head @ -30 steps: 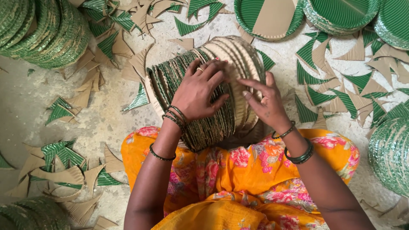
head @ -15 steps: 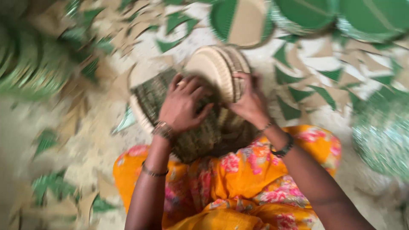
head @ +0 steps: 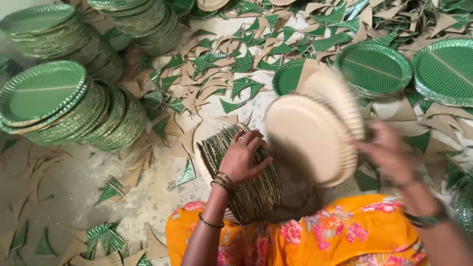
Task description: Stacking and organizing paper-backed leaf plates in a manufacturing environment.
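Observation:
My left hand [head: 243, 156] rests with its fingers curled over the top of a stack of green paper plates [head: 246, 182] that stands on edge on the floor against my lap. My right hand [head: 389, 153], blurred by motion, grips a second batch of plates [head: 315, 128] with their brown backs facing me, held apart from the first stack and tilted up to the right. Bangles circle both wrists. An orange flowered garment [head: 315, 241] covers my lap below.
Tall leaning stacks of green plates [head: 59, 103] fill the left and top left. Single green plates [head: 373, 68] lie at the top right. Green and brown triangular paper offcuts [head: 221, 74] litter the floor all round.
Before, both hands pressed on one thick on-edge stack. Now my right hand has pulled a batch of plates off it and swung it up and right; my left hand stays on the rest.

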